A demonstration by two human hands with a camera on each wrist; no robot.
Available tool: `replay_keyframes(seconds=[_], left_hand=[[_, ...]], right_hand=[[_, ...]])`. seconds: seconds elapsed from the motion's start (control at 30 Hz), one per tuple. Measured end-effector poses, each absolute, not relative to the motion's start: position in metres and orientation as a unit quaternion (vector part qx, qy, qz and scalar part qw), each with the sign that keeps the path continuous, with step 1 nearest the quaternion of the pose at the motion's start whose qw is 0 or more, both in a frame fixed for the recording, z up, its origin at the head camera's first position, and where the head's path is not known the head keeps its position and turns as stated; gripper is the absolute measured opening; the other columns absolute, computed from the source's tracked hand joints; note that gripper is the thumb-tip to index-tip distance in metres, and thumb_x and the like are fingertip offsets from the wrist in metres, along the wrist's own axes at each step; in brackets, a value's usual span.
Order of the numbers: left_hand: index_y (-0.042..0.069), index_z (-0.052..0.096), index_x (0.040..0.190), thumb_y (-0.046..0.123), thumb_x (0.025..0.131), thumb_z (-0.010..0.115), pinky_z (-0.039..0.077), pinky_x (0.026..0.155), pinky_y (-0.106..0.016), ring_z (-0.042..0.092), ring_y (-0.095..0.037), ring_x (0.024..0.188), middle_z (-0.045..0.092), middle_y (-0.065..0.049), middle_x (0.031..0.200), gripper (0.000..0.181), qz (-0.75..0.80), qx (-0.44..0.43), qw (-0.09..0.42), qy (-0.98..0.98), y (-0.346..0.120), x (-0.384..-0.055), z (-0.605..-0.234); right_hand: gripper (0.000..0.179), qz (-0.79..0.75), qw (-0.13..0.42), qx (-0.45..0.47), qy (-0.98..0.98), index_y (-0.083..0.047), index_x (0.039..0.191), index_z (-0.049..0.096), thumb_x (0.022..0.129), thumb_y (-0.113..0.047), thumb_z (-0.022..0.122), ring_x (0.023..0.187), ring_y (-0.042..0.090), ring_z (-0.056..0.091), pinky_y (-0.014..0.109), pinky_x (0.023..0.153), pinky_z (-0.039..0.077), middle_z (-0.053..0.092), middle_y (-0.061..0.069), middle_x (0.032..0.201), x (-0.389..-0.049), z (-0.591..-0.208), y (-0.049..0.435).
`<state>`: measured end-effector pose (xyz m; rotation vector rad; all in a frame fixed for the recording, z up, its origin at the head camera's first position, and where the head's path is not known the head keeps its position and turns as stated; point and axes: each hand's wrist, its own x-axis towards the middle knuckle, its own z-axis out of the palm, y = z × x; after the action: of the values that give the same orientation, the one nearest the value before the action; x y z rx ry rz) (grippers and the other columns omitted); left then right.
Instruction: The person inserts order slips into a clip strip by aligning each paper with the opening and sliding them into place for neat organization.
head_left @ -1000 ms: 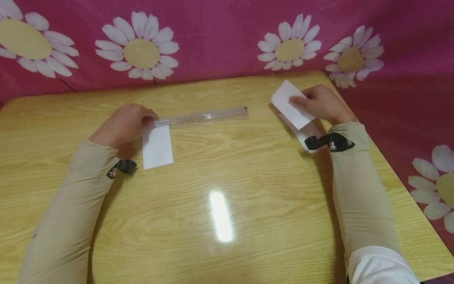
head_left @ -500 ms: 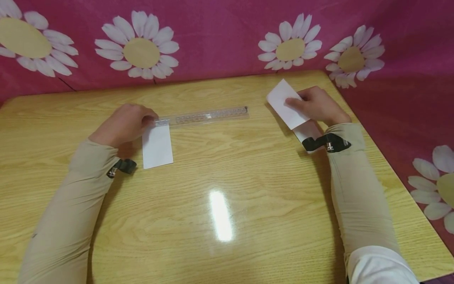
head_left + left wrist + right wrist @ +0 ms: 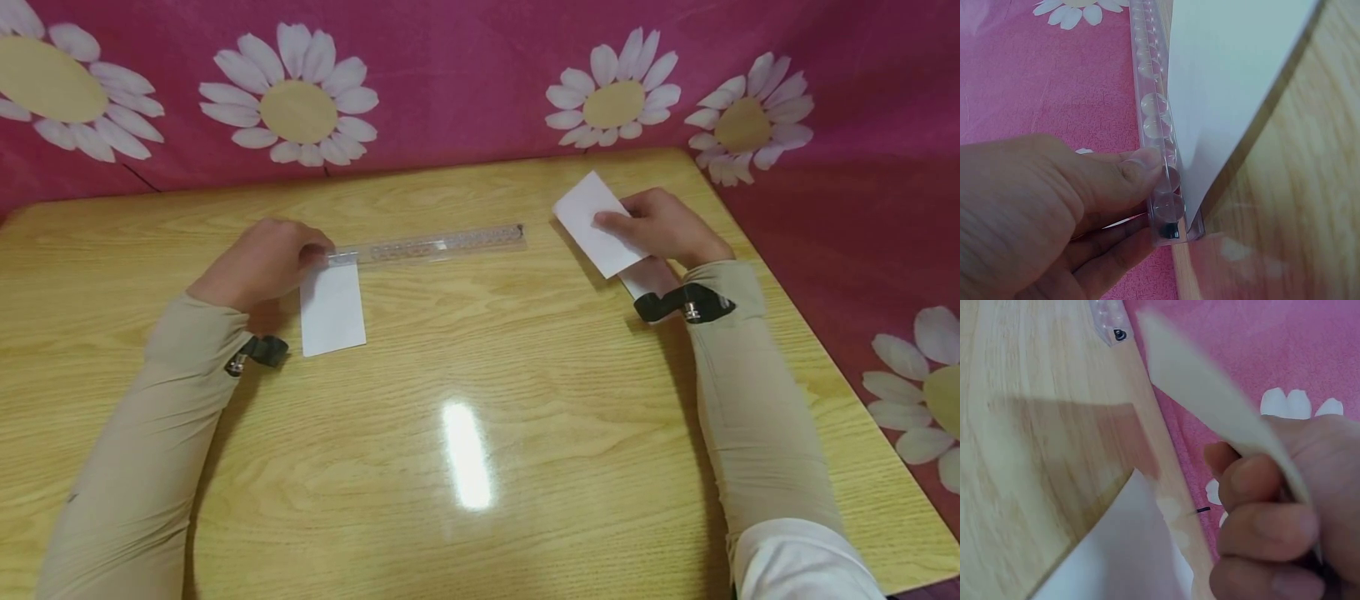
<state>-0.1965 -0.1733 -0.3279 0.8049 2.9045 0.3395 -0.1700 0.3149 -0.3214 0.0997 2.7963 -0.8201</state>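
Observation:
Toward the back of the table lies a long clear plastic strip [image 3: 450, 243] with a row of round, clear bumps. My left hand [image 3: 266, 262] pinches its left end, the thumb [image 3: 1138, 172] on the bumps in the left wrist view. A white paper card [image 3: 333, 308] meets the strip at that end and extends toward me. My right hand [image 3: 667, 225] holds another white card [image 3: 596, 221] between thumb and curled fingers, raised and tilted above the table. Below it is a third white card [image 3: 641, 277], partly hidden by the held card and the wrist mount.
The wood-grain table [image 3: 570, 433] has its right edge close beyond my right arm. A pink cloth [image 3: 457, 83] with daisies hangs along the back and right side. Black camera mounts [image 3: 266, 350] sit on both wrists.
My right hand has moved slightly left and toward me, carrying its card. My left hand, the plastic strip and the left card stay where they were.

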Motion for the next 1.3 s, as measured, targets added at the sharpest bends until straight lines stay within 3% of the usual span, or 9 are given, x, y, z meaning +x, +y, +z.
replay_keyframes(seconds=[0.6, 1.3], left_hand=[[-0.003, 0.074, 0.120, 0.002, 0.098, 0.063, 0.053, 0.103, -0.058, 0.068, -0.043, 0.113, 0.073, -0.026, 0.120, 0.025, 0.121, 0.278, 0.048, 0.952, -0.176, -0.198, -0.330], [-0.002, 0.073, 0.121, 0.004, 0.099, 0.062, 0.053, 0.103, -0.057, 0.068, -0.042, 0.113, 0.074, -0.025, 0.120, 0.025, 0.118, 0.273, 0.053, 0.953, -0.175, -0.198, -0.331]], right_hand=[[0.064, -0.269, 0.140, 0.007, 0.953, -0.006, 0.133, 0.067, 0.099, -0.060, 0.057, 0.086, 0.023, 0.065, 0.029, 0.071, 0.052, 0.074, 0.013, 0.104, -0.172, -0.327, 0.304], [0.056, -0.279, 0.139, -0.032, 0.950, -0.005, 0.120, 0.074, 0.101, -0.055, 0.059, 0.082, 0.019, 0.066, 0.028, 0.073, 0.052, 0.076, 0.009, 0.094, -0.172, -0.336, 0.297]])
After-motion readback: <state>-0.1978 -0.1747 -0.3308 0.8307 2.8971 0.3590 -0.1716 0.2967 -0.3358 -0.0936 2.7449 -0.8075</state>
